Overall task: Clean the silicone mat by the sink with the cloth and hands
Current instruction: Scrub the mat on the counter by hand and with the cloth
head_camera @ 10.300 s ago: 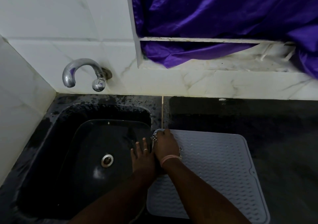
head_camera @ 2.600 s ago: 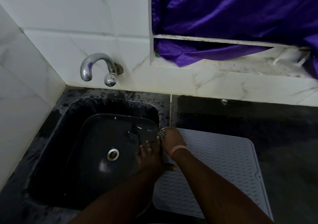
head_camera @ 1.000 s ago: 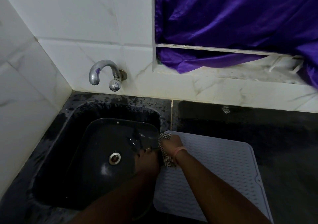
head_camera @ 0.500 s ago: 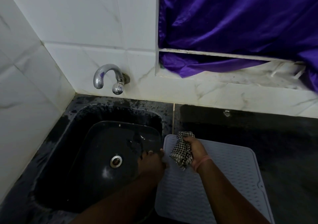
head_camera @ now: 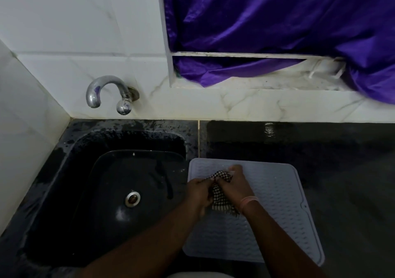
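A grey ribbed silicone mat (head_camera: 275, 209) lies flat on the dark counter just right of the sink. A black-and-white checked cloth (head_camera: 220, 194) is bunched up over the mat's left part. My left hand (head_camera: 199, 193) grips the cloth from the left and my right hand (head_camera: 234, 186) grips it from the right, so both hold it between them. A pink band sits on my right wrist. Most of the cloth is hidden by my fingers.
A black sink (head_camera: 119, 192) with a metal drain (head_camera: 133, 198) lies to the left. A chrome tap (head_camera: 106, 93) juts from the white tiled wall. Purple fabric (head_camera: 277, 28) hangs over the ledge behind. The dark counter (head_camera: 320, 149) extends to the right.
My right hand lifted the cloth off the mat's left edge and brought it inward. My left hand left the sink's edge and now grips the cloth too.
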Demonstrator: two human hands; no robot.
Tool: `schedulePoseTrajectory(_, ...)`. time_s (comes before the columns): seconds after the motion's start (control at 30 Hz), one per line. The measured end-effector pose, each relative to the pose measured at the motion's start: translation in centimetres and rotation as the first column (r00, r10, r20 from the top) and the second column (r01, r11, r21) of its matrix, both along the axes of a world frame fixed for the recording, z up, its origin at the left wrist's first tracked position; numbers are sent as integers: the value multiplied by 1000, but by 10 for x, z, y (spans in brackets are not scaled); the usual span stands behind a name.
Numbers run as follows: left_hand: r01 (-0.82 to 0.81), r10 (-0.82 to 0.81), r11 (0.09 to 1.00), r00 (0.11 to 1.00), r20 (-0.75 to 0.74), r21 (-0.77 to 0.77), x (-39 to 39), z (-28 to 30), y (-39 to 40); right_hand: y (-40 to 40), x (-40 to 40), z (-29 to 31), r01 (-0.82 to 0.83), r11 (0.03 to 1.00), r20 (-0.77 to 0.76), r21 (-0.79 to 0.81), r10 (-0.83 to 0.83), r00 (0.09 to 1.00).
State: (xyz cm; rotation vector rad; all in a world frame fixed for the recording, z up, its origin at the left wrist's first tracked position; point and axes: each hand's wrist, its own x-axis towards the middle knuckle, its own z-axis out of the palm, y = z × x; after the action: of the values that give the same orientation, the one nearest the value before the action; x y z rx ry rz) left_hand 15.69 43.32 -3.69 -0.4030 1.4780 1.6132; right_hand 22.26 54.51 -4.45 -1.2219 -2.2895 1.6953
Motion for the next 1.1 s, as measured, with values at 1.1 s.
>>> schedulePoseTrajectory(1.1,33,-252,826,914,-316,-563,-70,-34,-65,-17,-7,-6,-68,984,-42,166,76,996)
